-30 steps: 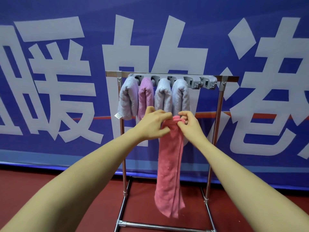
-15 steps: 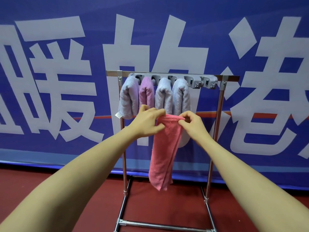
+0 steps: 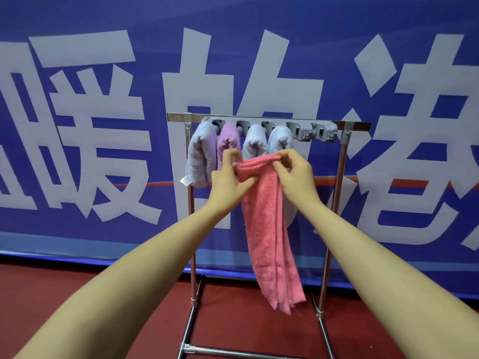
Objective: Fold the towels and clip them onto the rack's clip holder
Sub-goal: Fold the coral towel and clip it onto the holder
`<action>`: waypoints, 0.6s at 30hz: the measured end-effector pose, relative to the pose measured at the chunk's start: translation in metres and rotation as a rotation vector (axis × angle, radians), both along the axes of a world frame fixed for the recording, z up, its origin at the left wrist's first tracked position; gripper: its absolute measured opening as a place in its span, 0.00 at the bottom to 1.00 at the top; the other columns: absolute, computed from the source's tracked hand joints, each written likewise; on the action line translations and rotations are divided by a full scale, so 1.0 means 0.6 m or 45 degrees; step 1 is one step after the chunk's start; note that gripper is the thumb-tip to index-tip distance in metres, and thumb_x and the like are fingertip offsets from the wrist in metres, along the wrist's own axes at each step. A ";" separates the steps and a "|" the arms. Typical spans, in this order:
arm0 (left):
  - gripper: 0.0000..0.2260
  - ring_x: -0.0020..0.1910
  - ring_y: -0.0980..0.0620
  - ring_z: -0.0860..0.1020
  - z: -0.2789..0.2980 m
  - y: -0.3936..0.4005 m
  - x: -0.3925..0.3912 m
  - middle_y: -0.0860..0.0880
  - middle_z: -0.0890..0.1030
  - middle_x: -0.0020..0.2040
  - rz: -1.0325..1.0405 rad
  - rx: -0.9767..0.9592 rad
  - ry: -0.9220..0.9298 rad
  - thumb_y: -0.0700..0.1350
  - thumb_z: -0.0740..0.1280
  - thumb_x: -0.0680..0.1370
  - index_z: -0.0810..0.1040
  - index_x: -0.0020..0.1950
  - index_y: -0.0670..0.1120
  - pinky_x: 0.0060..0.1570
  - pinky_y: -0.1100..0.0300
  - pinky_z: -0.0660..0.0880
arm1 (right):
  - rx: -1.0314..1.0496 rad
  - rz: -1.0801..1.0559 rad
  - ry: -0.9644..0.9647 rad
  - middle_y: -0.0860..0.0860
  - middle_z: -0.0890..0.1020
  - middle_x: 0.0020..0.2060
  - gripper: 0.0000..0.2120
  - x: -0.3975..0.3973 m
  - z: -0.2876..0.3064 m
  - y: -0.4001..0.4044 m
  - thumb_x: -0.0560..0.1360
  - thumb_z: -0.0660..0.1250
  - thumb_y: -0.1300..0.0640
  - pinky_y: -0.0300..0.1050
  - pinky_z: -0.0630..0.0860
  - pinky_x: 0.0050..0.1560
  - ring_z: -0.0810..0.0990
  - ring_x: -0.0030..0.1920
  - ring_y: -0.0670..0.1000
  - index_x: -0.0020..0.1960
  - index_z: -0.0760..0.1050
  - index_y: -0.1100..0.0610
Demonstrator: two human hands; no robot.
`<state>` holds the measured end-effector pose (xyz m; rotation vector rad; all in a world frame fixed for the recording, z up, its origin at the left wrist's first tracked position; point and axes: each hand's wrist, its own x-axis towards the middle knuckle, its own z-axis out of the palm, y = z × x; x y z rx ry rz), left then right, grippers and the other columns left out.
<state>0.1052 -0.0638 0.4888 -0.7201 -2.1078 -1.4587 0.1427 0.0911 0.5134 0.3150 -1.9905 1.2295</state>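
**Fifth towel held up, two clips waiting**

Left of centre, four folded towels (image 3: 202, 154) hung side by side from the clip holder (image 3: 269, 126), each pinched at its fold so it draped evenly. The left hand (image 3: 228, 182) gripped the pink towel (image 3: 267, 224) at its folded top, thumb in front and fingers curled behind, keeping the layers together. At the centre of the frame that towel hung long and narrow, just below the hung ones. The right hand (image 3: 295, 177) pinched the same fold's other end, holding the edge flat for a clip. Further right, the empty clips (image 3: 315, 132) sat free on the rack (image 3: 344, 177), the likely target.
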 end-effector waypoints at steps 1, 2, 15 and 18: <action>0.24 0.45 0.45 0.79 -0.001 0.004 0.005 0.53 0.81 0.41 -0.035 0.043 -0.060 0.49 0.73 0.69 0.62 0.57 0.55 0.52 0.46 0.76 | -0.022 -0.011 0.017 0.48 0.80 0.43 0.04 0.001 0.004 0.000 0.77 0.64 0.63 0.34 0.74 0.49 0.78 0.45 0.44 0.50 0.76 0.58; 0.28 0.47 0.47 0.79 -0.003 0.007 0.007 0.56 0.81 0.42 -0.056 0.056 -0.113 0.48 0.74 0.68 0.61 0.60 0.54 0.54 0.47 0.76 | -0.044 -0.015 0.030 0.49 0.80 0.43 0.04 0.002 0.009 0.000 0.77 0.64 0.63 0.33 0.74 0.49 0.78 0.45 0.43 0.50 0.76 0.58; 0.09 0.39 0.52 0.77 -0.038 0.053 -0.005 0.51 0.81 0.37 -0.037 -0.004 -0.420 0.47 0.72 0.67 0.78 0.41 0.43 0.44 0.53 0.77 | -0.184 -0.131 0.187 0.42 0.78 0.40 0.05 0.016 0.048 0.035 0.78 0.62 0.63 0.32 0.73 0.46 0.76 0.42 0.37 0.49 0.74 0.55; 0.06 0.35 0.52 0.73 -0.023 0.051 -0.002 0.53 0.76 0.31 0.152 -0.067 -0.277 0.43 0.69 0.69 0.73 0.36 0.45 0.36 0.56 0.71 | -0.135 -0.253 0.105 0.45 0.78 0.43 0.05 0.012 0.024 0.060 0.79 0.60 0.62 0.33 0.73 0.46 0.76 0.46 0.43 0.51 0.73 0.55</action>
